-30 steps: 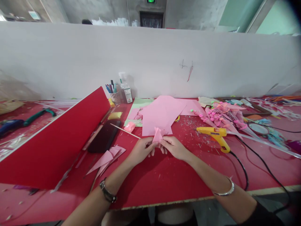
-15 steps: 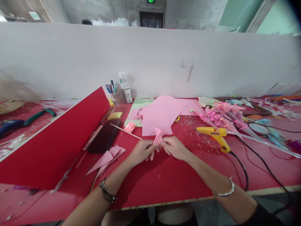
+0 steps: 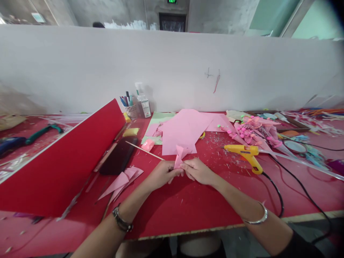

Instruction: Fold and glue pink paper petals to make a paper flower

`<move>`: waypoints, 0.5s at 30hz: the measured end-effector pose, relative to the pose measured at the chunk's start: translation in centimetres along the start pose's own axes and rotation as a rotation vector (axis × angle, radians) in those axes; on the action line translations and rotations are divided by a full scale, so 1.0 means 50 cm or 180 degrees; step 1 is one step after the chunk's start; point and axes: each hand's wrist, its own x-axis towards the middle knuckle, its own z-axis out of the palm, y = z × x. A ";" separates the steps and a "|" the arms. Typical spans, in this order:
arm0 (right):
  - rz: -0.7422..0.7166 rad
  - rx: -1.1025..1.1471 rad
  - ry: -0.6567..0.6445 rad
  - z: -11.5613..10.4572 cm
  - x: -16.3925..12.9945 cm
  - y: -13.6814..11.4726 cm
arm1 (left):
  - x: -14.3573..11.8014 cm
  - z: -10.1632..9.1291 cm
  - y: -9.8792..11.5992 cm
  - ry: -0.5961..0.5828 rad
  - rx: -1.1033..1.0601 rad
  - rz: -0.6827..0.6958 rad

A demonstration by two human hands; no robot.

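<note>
Both hands have slid lower in frame; left hand (image 3: 162,174) and right hand (image 3: 197,171) fingers pinch folded pink paper (image 3: 179,154); pens fill the cup (image 3: 131,110) upper left

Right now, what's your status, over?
Left hand and right hand pinch folded pink paper piece. Glue gun right, apart. Nothing blocking.

Dark wristband (image 3: 122,222), silver bangle (image 3: 259,218), black sleeve (image 3: 301,247)
</note>
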 end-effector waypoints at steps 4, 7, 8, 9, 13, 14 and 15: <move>-0.0091 -0.0128 0.0211 -0.002 0.003 0.003 | 0.001 0.006 -0.002 0.0083 0.0021 -0.0001; -0.0128 -0.0164 0.0513 -0.005 0.006 0.006 | 0.000 0.006 0.004 0.0103 -0.0054 0.0165; -0.0136 -0.0167 0.0626 -0.005 0.006 0.007 | 0.000 0.005 0.007 0.0116 -0.0046 0.0216; -0.0147 -0.0161 0.0745 -0.006 0.007 0.008 | 0.000 0.004 0.010 0.0132 -0.0011 0.0251; -0.0203 -0.0068 0.1181 -0.006 0.011 0.013 | 0.001 0.002 0.013 0.0314 0.0212 0.0256; -0.0236 -0.0058 0.1243 -0.006 0.012 0.014 | 0.001 0.002 0.012 0.0384 0.0239 0.0220; -0.0287 -0.0071 0.1254 -0.007 0.013 0.014 | 0.001 0.003 0.010 0.0446 0.0232 0.0176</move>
